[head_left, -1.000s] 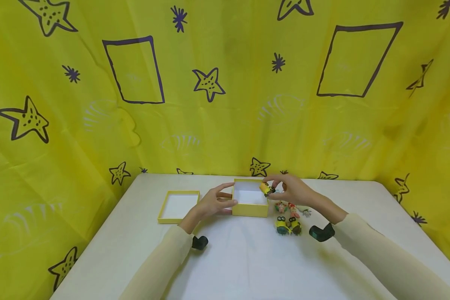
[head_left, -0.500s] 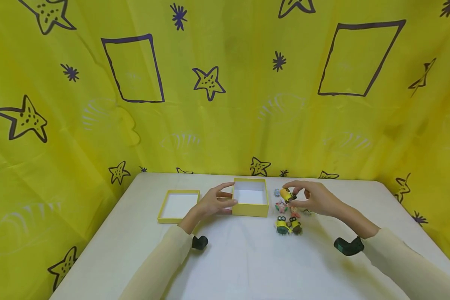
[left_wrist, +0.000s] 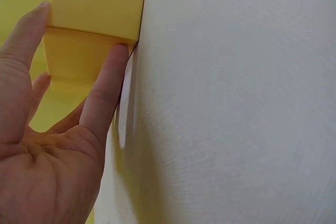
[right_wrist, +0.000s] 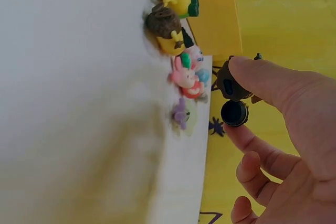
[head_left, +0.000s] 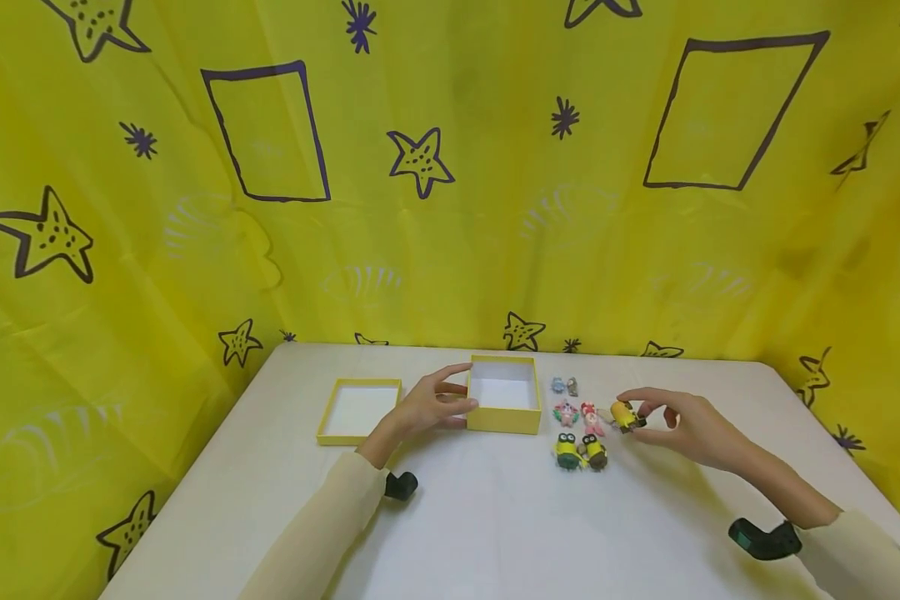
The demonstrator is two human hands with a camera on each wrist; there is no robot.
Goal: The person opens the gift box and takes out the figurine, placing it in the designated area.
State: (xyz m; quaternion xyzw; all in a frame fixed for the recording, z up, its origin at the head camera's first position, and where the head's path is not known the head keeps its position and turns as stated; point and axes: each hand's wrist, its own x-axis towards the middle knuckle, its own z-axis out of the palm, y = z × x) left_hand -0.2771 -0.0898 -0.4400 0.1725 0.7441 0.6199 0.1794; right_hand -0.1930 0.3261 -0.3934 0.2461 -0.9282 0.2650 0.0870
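My right hand pinches a yellow minion figurine between thumb and fingers, held over the table right of the other figurines. Its dark underside shows in the right wrist view. My left hand is at the left side of a yellow box with a white inside. In the left wrist view its fairly straight fingers touch the box wall. Beside the box stand two minion figurines, a pink figurine, a red-and-pink one and two small ones behind. A purple figurine lies nearest the right hand.
The yellow-rimmed lid lies inside-up on the white table, left of the left hand. A yellow curtain with dark drawings hangs behind the table and along its sides.
My right hand has carried the minion figurine from the box's right edge to the right, past the other figurines, and lower. The left hand has stayed at the box.
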